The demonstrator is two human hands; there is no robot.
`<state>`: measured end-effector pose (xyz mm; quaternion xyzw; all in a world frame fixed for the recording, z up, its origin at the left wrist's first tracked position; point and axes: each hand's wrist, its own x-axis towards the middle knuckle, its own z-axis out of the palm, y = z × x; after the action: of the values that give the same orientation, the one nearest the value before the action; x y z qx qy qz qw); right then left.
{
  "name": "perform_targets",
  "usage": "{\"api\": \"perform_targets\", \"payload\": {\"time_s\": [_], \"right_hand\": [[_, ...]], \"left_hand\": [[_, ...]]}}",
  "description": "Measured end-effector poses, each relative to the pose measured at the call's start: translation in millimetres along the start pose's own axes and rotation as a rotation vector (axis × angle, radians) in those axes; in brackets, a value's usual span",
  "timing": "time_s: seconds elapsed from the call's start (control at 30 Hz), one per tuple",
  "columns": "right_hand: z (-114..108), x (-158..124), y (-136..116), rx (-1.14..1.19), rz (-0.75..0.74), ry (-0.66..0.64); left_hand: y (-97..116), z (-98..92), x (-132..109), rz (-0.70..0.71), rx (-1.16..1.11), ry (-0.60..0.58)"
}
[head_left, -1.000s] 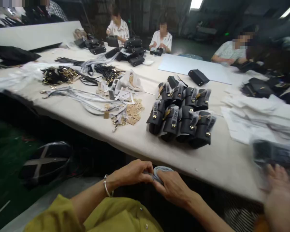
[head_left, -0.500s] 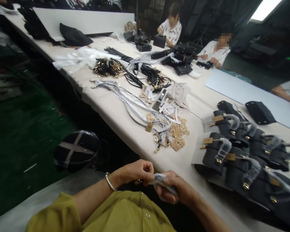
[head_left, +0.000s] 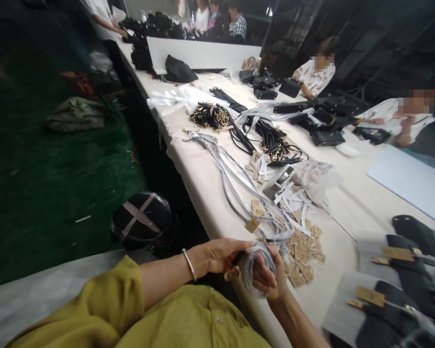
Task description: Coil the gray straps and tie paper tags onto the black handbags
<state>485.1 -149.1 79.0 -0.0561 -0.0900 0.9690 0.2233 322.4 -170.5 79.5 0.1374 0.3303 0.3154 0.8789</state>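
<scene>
Between my two hands is a bag strap [head_left: 249,279] in clear plastic wrap, wound into a round coil. My right hand [head_left: 271,275] grips it with the fingers through the loop. At the coil's upper left, my left hand [head_left: 221,255] is closed on the strap, and a gold clasp [head_left: 232,274] hangs under its fingers. Just beyond the hands, more plastic-wrapped straps [head_left: 226,181] lie stretched along the table. A heap of brown paper tags [head_left: 304,253] with white strings lies beside my right hand.
Black straps with gold clasps [head_left: 210,116] are bundled farther up the table [head_left: 188,159]. Black handbags [head_left: 380,309] with tags stand at right. A wrapped black round object [head_left: 143,220] is below the table's left edge. Co-workers [head_left: 315,72] sit across the table.
The view has swung left, so things appear farther right. The strap in my hands now shows as a round coil, with my hands closer together around it.
</scene>
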Motion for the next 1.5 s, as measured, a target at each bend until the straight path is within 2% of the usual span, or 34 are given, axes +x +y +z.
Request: {"api": "perform_targets", "payload": {"time_s": [0.17, 0.3, 0.43, 0.53, 0.63, 0.7, 0.77, 0.83, 0.93, 1.0, 1.03, 1.1, 1.17, 1.23, 1.3, 1.37, 1.5], "right_hand": [[-3.4, 7.2, -17.4, 0.055, -0.094, -0.003], [-21.1, 8.5, -14.8, 0.059, -0.026, 0.114], [-38.0, 16.3, 6.9, -0.070, 0.097, 0.374], [-39.8, 38.8, 22.4, -0.241, 0.120, 0.554], [-33.5, 80.7, 24.4, -0.399, 0.047, 0.633], [-24.3, 115.7, 13.9, -0.474, 0.046, 0.634], [-9.6, 151.5, -6.1, -0.607, 0.098, 0.557], [9.1, 184.8, -31.7, -0.854, 0.155, 0.409], [31.8, 226.4, -67.2, -1.396, 0.188, 0.164], [33.2, 248.1, -82.7, -1.777, 0.159, -0.028], [28.4, 257.4, -87.9, -1.942, 0.134, -0.133], [8.2, 274.4, -96.0, -2.207, 0.094, -0.340], [-22.4, 289.9, -104.3, -2.378, 0.086, -0.507], [-56.3, 303.3, -113.8, -2.449, 0.103, -0.593], [-85.9, 311.6, -121.5, -2.464, 0.123, -0.593], [-105.7, 311.3, -122.6, -2.467, 0.130, -0.563], [-115.0, 289.6, -106.9, -2.500, 0.109, -0.400]], "left_hand": [[20.0, 9.0, 17.7, -0.094, -0.019, 0.084], [23.3, 0.2, 17.7, -0.093, -0.018, 0.111], [20.4, -20.8, 3.6, -0.062, 0.017, 0.049], [23.7, -40.5, -3.3, 0.052, 0.036, -0.014], [41.9, -67.9, -2.0, 0.101, 0.024, -0.085], [67.6, -91.4, -0.6, 0.094, 0.023, -0.106], [106.4, -116.7, -3.4, 0.100, 0.078, -0.081], [156.1, -139.5, -12.0, 0.134, 0.245, -0.070], [233.6, -162.0, -29.4, 0.274, 0.699, -0.218], [270.9, -170.7, -35.1, 0.428, 1.040, -0.336], [281.9, -174.9, -34.3, 0.524, 1.219, -0.365], [288.6, -186.7, -24.1, 0.734, 1.562, -0.356], [280.5, -205.0, -4.4, 0.917, 1.838, -0.294], [267.2, -228.2, 20.6, 0.985, 1.967, -0.245], [255.7, -250.8, 44.5, 0.961, 1.954, -0.232], [247.0, -266.6, 61.9, 0.912, 1.896, -0.234], [232.7, -273.0, 72.8, 0.791, 1.775, -0.199]]}}
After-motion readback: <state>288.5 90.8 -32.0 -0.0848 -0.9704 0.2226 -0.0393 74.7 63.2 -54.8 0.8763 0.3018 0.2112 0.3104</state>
